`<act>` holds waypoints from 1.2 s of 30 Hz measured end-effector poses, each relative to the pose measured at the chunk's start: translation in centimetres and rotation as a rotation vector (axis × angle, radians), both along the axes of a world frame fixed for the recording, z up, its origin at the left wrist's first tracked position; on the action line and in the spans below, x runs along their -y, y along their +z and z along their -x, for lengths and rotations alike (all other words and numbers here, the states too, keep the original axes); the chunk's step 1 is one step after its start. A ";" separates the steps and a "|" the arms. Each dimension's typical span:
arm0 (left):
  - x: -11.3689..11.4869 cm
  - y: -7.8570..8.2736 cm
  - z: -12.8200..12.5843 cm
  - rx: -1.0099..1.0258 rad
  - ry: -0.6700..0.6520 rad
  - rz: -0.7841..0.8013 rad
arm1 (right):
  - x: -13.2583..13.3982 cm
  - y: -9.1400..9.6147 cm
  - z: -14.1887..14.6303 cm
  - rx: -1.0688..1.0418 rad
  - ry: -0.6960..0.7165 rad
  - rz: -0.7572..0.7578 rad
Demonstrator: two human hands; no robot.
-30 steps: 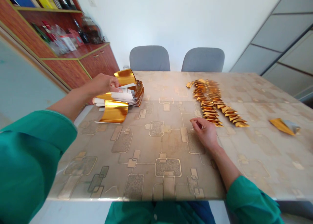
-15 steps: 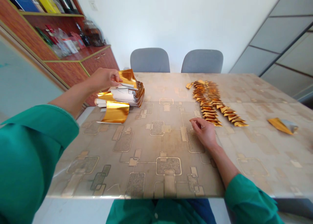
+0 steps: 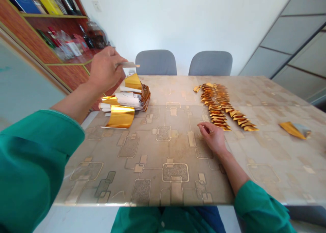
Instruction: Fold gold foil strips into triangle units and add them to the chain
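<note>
Left hand (image 3: 104, 70) pinches a strip (image 3: 129, 64), seemingly paper, clear above the foil stack (image 3: 134, 99); right fingers (image 3: 206, 127) curl.

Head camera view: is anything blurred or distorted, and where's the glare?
In the head view, the left hand and the pale strip it pinches look slightly soft, while the right hand looks sharper; the wide lens bends the tabletop edge and leans the cabinet; glare sits on the gold foil sheet.
</note>
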State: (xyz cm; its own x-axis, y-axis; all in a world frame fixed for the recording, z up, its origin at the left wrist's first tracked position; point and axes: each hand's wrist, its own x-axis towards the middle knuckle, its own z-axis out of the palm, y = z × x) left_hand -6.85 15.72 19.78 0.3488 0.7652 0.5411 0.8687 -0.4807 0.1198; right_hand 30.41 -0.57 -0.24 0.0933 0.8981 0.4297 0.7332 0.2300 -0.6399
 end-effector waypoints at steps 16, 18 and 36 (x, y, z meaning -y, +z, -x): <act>9.4 -13.1 -10.3 0.571 -0.550 1.416 | 1.4 1.1 2.0 -0.473 0.542 0.338; 8.8 -15.6 -11.0 0.497 -0.443 1.152 | 1.6 1.0 2.3 -0.492 0.608 0.390; 13.7 -19.1 -8.1 -0.075 -0.624 0.205 | 1.8 1.5 3.6 0.205 0.642 0.073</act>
